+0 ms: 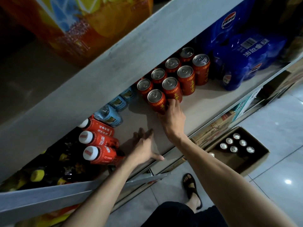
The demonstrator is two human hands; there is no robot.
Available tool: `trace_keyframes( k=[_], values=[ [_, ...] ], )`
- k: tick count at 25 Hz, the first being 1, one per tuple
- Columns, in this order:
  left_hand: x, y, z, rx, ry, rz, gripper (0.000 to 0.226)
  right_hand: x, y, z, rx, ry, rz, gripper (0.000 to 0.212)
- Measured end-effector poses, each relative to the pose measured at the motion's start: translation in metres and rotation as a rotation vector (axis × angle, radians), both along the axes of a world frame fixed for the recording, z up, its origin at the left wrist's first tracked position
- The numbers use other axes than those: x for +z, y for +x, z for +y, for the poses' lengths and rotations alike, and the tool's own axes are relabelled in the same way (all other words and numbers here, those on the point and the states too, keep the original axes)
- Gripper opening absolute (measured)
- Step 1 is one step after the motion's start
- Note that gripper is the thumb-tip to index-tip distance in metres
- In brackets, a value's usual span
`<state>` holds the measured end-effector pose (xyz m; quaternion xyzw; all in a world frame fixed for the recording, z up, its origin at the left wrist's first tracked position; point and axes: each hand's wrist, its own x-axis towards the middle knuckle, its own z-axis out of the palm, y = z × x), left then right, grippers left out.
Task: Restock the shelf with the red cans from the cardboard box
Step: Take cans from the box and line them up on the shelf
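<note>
Head view. I count eight red cans [173, 76] upright in rows on the shelf [205, 104]. My right hand [172, 115] grips the front can [156, 99] low down. My left hand [144, 146] rests spread and empty at the shelf lip. The cardboard box [255, 163] on the floor holds several more cans. I judge the job about half done.

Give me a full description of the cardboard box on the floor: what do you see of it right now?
The cardboard box is plain brown and open-topped. It stands upright on the pale tiled floor, below and right of the shelf. Six silver can tops cluster toward its far corner. A seventh shows beside the right forearm, which hides the box's near-left corner. The rest of the interior looks dark and empty. Only the floor is seen touching it.
</note>
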<state>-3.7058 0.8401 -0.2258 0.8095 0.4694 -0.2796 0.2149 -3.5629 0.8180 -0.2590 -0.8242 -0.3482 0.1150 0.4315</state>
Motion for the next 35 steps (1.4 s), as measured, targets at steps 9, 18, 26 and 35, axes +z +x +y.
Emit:
trace_keyframes(
  k=[9, 18, 26, 35],
  values=[
    [0.001, 0.003, 0.000, -0.017, -0.009, 0.004, 0.133, -0.007, -0.005, 0.007, -0.041, 0.050, 0.051, 0.053],
    [0.007, 0.005, -0.002, -0.019, -0.035, 0.018, 0.132, -0.003, -0.007, 0.004, -0.004, 0.011, 0.025, 0.045],
    [0.016, 0.016, -0.023, 0.018, 0.000, -0.096, 0.110, 0.009, 0.011, -0.047, 0.113, -0.034, 0.061, 0.053],
    [-0.004, 0.142, -0.166, -0.218, 0.147, -0.572, 0.029, -0.038, 0.131, -0.249, 0.054, -0.176, 0.051, 0.016]
  ],
)
